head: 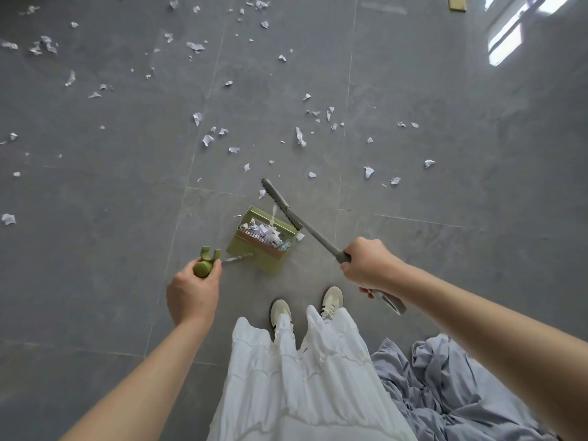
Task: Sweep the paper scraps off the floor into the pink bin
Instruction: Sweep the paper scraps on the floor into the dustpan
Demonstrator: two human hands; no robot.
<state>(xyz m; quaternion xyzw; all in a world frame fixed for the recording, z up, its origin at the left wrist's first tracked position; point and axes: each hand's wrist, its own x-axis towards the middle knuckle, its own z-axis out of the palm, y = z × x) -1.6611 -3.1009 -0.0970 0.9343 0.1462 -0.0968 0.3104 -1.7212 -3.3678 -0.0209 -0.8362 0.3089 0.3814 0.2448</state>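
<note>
My left hand (194,294) grips the green handle top of a long-handled green dustpan (261,246) that rests on the grey tiled floor in front of my feet. Torn white paper scraps (264,232) lie heaped inside the pan. My right hand (369,264) holds the grey broom (305,224) by its handle. The broom head lies along the pan's far right edge, just past its mouth. Several more paper scraps (300,136) are scattered over the floor ahead and to the left. No pink bin is in view.
My white shoes (331,300) and white skirt (305,377) are below the pan. A crumpled blue-grey cloth (445,386) lies at the bottom right. A small yellow square object (457,3) sits at the far top. Window glare falls at the top right.
</note>
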